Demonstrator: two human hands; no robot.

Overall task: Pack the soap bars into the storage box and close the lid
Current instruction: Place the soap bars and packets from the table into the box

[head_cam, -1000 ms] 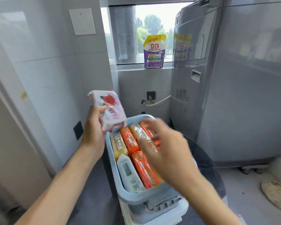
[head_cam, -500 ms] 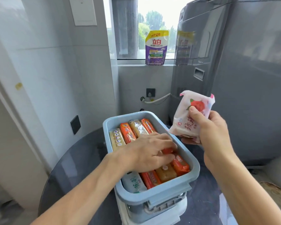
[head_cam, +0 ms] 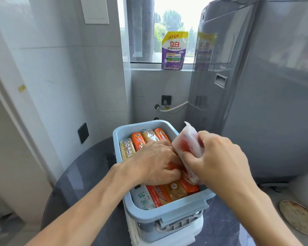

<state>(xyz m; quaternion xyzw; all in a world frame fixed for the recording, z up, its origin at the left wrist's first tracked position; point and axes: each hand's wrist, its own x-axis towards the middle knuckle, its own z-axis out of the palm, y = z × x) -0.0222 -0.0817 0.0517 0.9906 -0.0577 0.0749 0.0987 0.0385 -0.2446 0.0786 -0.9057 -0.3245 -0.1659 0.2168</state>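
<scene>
Over the right side of the blue storage box (head_cam: 146, 214), the right hand (head_cam: 219, 160) grips a white soap bar (head_cam: 189, 144), tilted on edge above the packed soap bars (head_cam: 139, 141), while the left hand (head_cam: 153, 163) presses spread fingers onto them.
</scene>
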